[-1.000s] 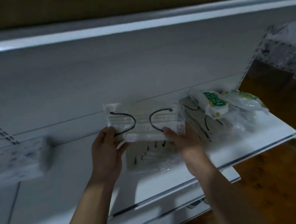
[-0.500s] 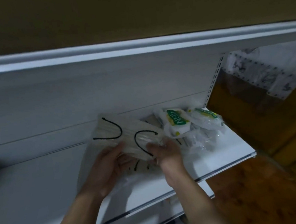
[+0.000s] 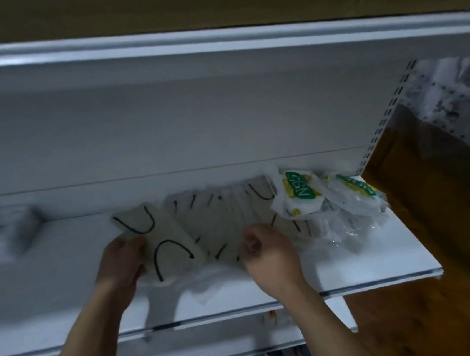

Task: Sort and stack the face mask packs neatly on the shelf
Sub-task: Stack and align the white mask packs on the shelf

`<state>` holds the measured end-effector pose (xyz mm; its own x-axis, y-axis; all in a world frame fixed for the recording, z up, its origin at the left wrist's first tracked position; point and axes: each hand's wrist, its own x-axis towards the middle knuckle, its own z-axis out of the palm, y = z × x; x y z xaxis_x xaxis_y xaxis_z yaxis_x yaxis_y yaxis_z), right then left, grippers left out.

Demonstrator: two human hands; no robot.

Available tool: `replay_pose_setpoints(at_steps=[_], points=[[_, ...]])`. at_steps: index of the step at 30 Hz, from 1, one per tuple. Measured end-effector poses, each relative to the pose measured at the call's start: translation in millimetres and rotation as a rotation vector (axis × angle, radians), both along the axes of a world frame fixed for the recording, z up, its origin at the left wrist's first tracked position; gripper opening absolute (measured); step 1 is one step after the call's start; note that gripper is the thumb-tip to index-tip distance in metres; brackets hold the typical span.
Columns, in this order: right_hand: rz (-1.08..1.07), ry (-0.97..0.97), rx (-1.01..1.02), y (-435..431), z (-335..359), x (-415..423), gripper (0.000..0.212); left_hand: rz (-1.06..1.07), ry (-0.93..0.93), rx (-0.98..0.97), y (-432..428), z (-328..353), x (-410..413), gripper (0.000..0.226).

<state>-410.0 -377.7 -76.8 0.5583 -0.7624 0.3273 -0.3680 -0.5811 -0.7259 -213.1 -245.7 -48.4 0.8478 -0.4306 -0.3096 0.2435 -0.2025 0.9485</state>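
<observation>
Gripping a clear-wrapped mask pack (image 3: 168,242) in left hand (image 3: 121,265), fingers (image 3: 126,245) clamped on its left edge, thumb on top. Pack tilted, black ear loops showing, held just above the white shelf (image 3: 367,259) with its shadow beneath, right beside the left end of the row of mask packs (image 3: 226,219). Row fanned and overlapping, lying on the shelf near the back panel. Right hand (image 3: 268,258) at the row's near edge, fingers curled together against the wrapping; cannot tell if pinching anything. Two green-labelled packs (image 3: 299,197) heaped on the row's right end, loose clear wrappers next to them. Blurred white stack (image 3: 5,239) on the shelf far left, well apart from both hands. Slotted post (image 3: 389,115) at the shelf's right back corner. Lower shelf (image 3: 216,345) underneath, wood floor (image 3: 432,325) off to the right.
</observation>
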Motion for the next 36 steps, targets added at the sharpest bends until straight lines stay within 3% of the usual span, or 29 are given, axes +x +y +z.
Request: replay_pose_setpoints(at_steps=[2,4,8,13,17,21,23,27,31,36], points=[[0.076,0.095,0.141,0,2,11,0.013,-0.022,-0.155,0.157,14,-4,7,0.008],[0.090,0.119,0.132,-2,1,19,0.013,-0.024,-0.225,0.250,24,-4,14,0.018],[0.039,0.074,-0.017,4,-7,21,0.018,-0.049,-0.270,0.223,20,3,18,0.012],[-0.198,0.052,-0.199,-12,-13,5,0.022,-0.134,-0.295,0.185,-9,8,18,0.009],[-0.315,0.234,-0.138,-26,-9,0,0.040,-0.235,-0.324,0.183,-30,10,7,0.004],[-0.300,0.376,-0.045,-26,-5,2,0.051,-0.329,-0.344,0.225,-52,7,-9,0.005],[-0.284,0.338,-0.038,-25,-6,-2,0.057,-0.353,-0.346,0.238,-63,3,-12,0.020],[-0.278,0.344,-0.067,-24,-9,-16,0.042,-0.318,-0.414,0.305,-74,-5,-14,0.017],[-0.261,0.454,-0.112,-18,-22,-19,0.073,-0.331,-0.620,0.724,-70,-14,-10,0.044],[-0.244,0.537,-0.117,-21,-21,-14,0.089,-0.297,-0.492,0.766,-58,-19,1,0.065]])
